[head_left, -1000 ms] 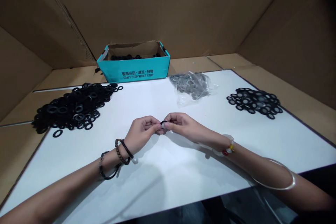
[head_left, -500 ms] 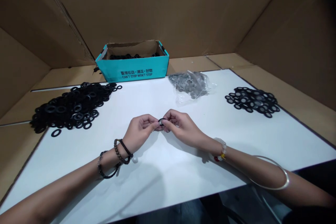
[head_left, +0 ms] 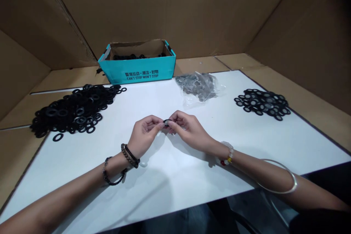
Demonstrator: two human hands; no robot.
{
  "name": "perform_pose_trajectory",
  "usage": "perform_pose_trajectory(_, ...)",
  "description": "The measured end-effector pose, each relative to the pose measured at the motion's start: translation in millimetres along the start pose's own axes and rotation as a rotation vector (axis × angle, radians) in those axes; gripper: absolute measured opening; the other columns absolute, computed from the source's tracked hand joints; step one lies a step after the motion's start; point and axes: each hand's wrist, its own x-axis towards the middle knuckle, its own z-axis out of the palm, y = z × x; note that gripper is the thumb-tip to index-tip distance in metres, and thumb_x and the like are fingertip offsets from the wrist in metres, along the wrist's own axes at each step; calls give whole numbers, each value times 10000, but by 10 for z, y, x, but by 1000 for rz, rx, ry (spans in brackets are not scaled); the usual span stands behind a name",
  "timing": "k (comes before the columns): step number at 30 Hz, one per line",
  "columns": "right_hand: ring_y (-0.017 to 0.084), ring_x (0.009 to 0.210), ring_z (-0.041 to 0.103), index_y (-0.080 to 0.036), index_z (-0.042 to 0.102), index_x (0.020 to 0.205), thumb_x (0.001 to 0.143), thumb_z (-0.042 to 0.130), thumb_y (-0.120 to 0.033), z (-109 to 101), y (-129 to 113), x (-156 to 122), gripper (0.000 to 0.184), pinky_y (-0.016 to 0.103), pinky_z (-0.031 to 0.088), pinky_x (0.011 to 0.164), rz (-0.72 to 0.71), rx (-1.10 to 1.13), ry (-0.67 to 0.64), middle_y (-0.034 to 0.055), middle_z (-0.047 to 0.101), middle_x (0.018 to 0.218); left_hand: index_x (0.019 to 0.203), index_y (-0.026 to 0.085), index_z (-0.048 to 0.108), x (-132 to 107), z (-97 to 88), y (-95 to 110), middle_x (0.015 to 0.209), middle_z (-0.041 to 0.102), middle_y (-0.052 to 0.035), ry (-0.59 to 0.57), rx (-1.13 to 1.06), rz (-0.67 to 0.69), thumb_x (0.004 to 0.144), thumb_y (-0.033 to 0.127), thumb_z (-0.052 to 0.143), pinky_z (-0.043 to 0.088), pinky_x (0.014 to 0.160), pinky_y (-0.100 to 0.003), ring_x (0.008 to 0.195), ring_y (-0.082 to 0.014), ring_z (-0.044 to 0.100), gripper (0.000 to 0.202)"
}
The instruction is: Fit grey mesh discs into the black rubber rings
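My left hand [head_left: 146, 133] and my right hand [head_left: 185, 128] meet over the middle of the white board [head_left: 170, 175]. Both pinch one small black rubber ring [head_left: 166, 121] between fingertips, just above the surface. Whether a grey insert sits inside the ring is hidden by my fingers. A large heap of black rings [head_left: 72, 109] lies at the left. A smaller flat cluster of black rings with grey centres [head_left: 261, 103] lies at the right.
A clear plastic bag of small grey discs [head_left: 199, 86] lies behind my hands. A teal cardboard box [head_left: 137, 62] with black rings inside stands at the back. Brown cardboard walls [head_left: 175, 11] enclose the board on three sides.
Both hands have drifted slightly up and away from me, still pinching the ring together. My fingers have shifted a little around it.
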Motion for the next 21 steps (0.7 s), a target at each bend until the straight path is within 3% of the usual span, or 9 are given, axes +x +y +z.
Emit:
perform_pose_trajectory(7,110,709,621,-149,548,838,867,504,-338,-1,32,12,195,252,511,658,23,136,-49,33,629,764,748,128,626,30,-31,-23,697,669,-23,-63,-84,-54,697,297,701,505,675,-241,659,-130,639,191)
perform_pose_trajectory(17,131,747,633,-180,589,953,852,534,-277,-72,-25,16,151,265,519,692,-123,-148,15,32,659,823,749,127,615,10,-12,5,691,686,-36,-86,-75,-59,708,307,694,515,709,-277,672,-149,656,200)
perform_pose_trajectory(21,160,805,615,-187,608,912,869,505,-263,-97,24,6,135,300,492,734,-292,-391,65,59,656,884,751,123,612,10,-9,18,672,682,-35,-95,-72,-77,713,302,688,512,686,-268,657,-149,658,198)
